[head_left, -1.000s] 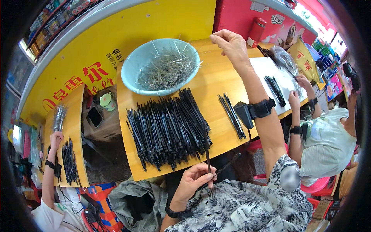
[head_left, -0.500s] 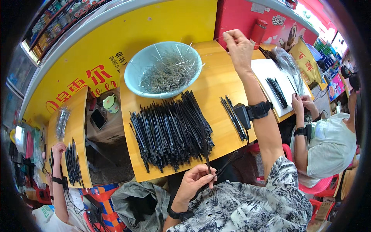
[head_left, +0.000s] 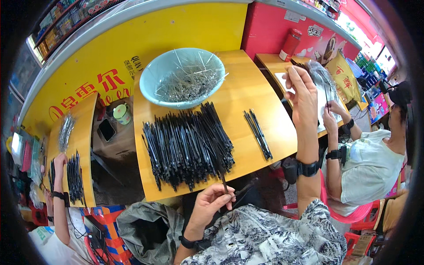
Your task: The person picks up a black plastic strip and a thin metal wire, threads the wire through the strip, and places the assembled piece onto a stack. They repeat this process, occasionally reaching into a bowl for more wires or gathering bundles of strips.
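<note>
My left hand [head_left: 213, 204] is low by my chest, just off the near edge of the wooden table [head_left: 265, 132], and pinches a thin black strip [head_left: 225, 185]. My right hand [head_left: 302, 95] is raised above the table's right edge with the fingers drawn together; whether anything thin is between them cannot be made out. A big heap of black strips [head_left: 187, 143] covers the table's middle. A small bunch of black strips [head_left: 258, 132] lies to its right. A pale blue bowl [head_left: 152, 86] full of thin metal pins stands at the far side.
A person in a white shirt [head_left: 369, 163] sits to my right at another table and holds a clear bag. A second person's arm [head_left: 59, 207] works at a small table to the left. A red flask [head_left: 290, 44] stands far right. A grey bag [head_left: 145, 227] lies below.
My right hand has come back from the far side of the table toward me and to the right. My left hand has stayed low with the black strip.
</note>
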`<act>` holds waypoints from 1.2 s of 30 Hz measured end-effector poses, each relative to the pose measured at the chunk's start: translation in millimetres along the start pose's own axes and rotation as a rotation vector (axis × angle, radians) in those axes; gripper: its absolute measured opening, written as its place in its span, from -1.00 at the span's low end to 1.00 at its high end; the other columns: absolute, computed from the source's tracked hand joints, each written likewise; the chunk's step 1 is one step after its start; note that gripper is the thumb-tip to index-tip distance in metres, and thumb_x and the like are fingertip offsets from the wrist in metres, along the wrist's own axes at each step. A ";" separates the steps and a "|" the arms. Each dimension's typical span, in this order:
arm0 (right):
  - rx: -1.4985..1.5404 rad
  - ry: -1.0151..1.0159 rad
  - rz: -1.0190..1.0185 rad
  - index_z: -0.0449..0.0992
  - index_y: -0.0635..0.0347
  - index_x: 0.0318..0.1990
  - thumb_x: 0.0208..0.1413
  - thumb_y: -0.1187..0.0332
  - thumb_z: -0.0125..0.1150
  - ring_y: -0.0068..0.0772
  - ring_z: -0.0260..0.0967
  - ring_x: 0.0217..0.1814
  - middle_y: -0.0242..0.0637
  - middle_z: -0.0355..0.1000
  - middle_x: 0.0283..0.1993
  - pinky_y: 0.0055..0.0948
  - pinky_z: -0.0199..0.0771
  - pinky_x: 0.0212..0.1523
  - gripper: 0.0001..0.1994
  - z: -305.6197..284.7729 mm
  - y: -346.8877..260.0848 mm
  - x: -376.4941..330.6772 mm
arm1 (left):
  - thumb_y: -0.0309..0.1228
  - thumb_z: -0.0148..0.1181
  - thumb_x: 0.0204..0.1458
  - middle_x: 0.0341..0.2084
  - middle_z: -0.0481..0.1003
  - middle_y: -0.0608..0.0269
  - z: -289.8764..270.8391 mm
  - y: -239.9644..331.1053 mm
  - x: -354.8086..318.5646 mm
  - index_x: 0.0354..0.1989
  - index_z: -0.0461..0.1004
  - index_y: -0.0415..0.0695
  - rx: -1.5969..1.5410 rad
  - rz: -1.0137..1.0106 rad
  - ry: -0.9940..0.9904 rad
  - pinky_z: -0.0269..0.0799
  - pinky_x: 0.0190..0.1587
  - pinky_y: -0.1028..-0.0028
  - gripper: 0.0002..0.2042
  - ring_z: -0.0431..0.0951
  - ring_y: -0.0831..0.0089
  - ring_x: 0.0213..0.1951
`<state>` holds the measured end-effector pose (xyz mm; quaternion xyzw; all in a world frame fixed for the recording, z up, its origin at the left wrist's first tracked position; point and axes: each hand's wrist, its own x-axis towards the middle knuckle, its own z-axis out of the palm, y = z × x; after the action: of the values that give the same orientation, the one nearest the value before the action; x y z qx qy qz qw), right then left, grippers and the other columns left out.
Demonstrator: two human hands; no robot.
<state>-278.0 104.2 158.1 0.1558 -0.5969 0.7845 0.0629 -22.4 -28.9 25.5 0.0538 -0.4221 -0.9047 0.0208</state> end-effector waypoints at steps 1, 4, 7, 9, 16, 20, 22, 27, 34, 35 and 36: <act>0.002 -0.014 0.026 0.47 0.19 -0.28 0.07 0.31 0.13 -0.82 0.18 -0.50 -0.47 0.41 -0.42 -0.79 0.17 -0.58 -0.84 -7.8 -1.8 -7.5 | -0.61 0.04 0.00 -0.43 0.46 0.10 -2.1 1.2 -1.1 -0.24 0.38 -0.22 0.015 -0.003 -0.003 0.42 -0.45 0.53 -0.86 0.47 0.45 -0.44; 0.055 -0.039 0.112 0.46 0.21 -0.26 0.08 0.32 0.12 -0.81 0.16 -0.50 -0.47 0.39 -0.41 -0.78 0.15 -0.59 -0.84 -25.1 -6.6 -37.3 | -0.61 0.02 0.00 -0.44 0.45 0.09 2.3 8.2 -1.3 -0.27 0.36 -0.22 -0.018 0.108 0.051 0.40 -0.47 0.54 -0.88 0.45 0.46 -0.45; 0.056 -0.013 0.227 0.44 0.20 -0.25 0.11 0.35 0.07 -0.79 0.14 -0.52 -0.48 0.34 -0.45 -0.78 0.14 -0.61 -0.86 -30.6 -7.0 -78.1 | -0.56 0.03 0.01 -0.45 0.42 0.11 10.9 15.1 9.0 -0.27 0.34 -0.22 -0.047 0.249 0.052 0.41 -0.37 0.47 -0.89 0.44 0.38 -0.43; 0.135 -0.009 0.338 0.43 0.19 -0.26 0.12 0.36 0.06 -0.78 0.14 -0.54 -0.48 0.31 -0.48 -0.78 0.12 -0.64 -0.88 -28.4 0.1 -105.4 | -0.58 0.03 0.02 -0.36 0.41 0.15 19.3 20.1 18.0 -0.29 0.34 -0.21 -0.078 0.313 0.033 0.40 -0.28 0.45 -0.91 0.45 0.39 -0.35; 0.300 0.001 0.558 0.40 0.15 -0.32 0.11 0.36 0.06 -0.77 0.14 -0.57 -0.46 0.31 -0.49 -0.78 0.10 -0.67 -0.92 -35.2 30.8 -169.1 | -0.55 0.00 0.07 -0.05 0.31 0.05 45.2 20.1 33.6 -0.21 0.35 -0.22 0.015 0.411 0.033 0.41 -0.20 0.47 -0.87 0.48 0.46 -0.27; -0.015 -0.252 0.594 0.46 0.26 -0.36 0.06 0.42 0.12 -0.72 0.24 -0.46 -0.38 0.40 -0.42 -0.74 0.22 -0.46 -0.91 -46.9 36.2 -184.8 | -0.54 0.02 0.06 -0.24 0.43 0.16 35.9 18.3 25.4 -0.21 0.34 -0.20 0.046 0.395 0.073 0.40 -0.19 0.50 -0.87 0.47 0.49 -0.28; -0.214 -0.398 0.443 0.51 0.29 -0.37 -0.01 0.48 0.19 -0.72 0.26 -0.43 -0.39 0.42 -0.43 -0.74 0.22 -0.43 -0.92 -47.6 37.0 -188.8 | -0.53 0.05 0.06 -0.31 0.45 0.20 35.7 23.1 22.5 -0.22 0.35 -0.21 0.069 0.359 0.105 0.40 -0.20 0.51 -0.87 0.47 0.50 -0.30; -0.570 -0.529 0.092 0.49 0.28 -0.38 -0.13 0.55 0.23 -0.47 0.30 -0.54 -0.24 0.38 -0.46 -0.57 0.28 -0.52 -0.89 -22.2 21.7 -194.9 | -0.52 0.08 0.05 -0.33 0.45 0.33 28.6 23.4 17.1 -0.19 0.38 -0.24 0.170 0.239 0.140 0.36 -0.19 0.61 -0.84 0.45 0.60 -0.32; -0.552 -0.327 0.312 0.45 0.31 -0.39 -0.02 0.54 0.16 -0.64 0.29 -0.57 -0.37 0.37 -0.47 -0.67 0.30 -0.55 -0.96 -34.3 39.0 -191.2 | -0.55 0.05 0.05 -0.26 0.39 0.24 21.9 14.4 2.0 -0.16 0.39 -0.23 0.064 0.209 0.258 0.51 -0.35 0.52 -0.82 0.49 0.47 -0.30; -0.440 -0.271 0.400 0.45 0.30 -0.37 0.03 0.51 0.13 -0.73 0.28 -0.56 -0.44 0.38 -0.44 -0.73 0.32 -0.55 -0.96 -35.9 40.0 -186.5 | -0.55 0.04 0.06 -0.30 0.42 0.22 19.3 11.9 2.5 -0.15 0.38 -0.22 0.073 0.204 0.239 0.51 -0.36 0.52 -0.82 0.50 0.43 -0.30; -0.309 -0.271 0.403 0.44 0.29 -0.33 0.05 0.51 0.11 -0.69 0.32 -0.53 -0.42 0.40 -0.42 -0.73 0.34 -0.53 -0.95 -39.0 42.0 -183.0 | -0.55 0.02 0.06 -0.34 0.44 0.20 16.6 8.7 0.5 -0.14 0.36 -0.20 0.083 0.200 0.225 0.51 -0.38 0.51 -0.82 0.50 0.40 -0.30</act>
<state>-123.9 145.7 51.8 0.1262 -0.7311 0.6532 -0.1515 -24.8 -21.8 42.7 0.1135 -0.4572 -0.8682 0.1557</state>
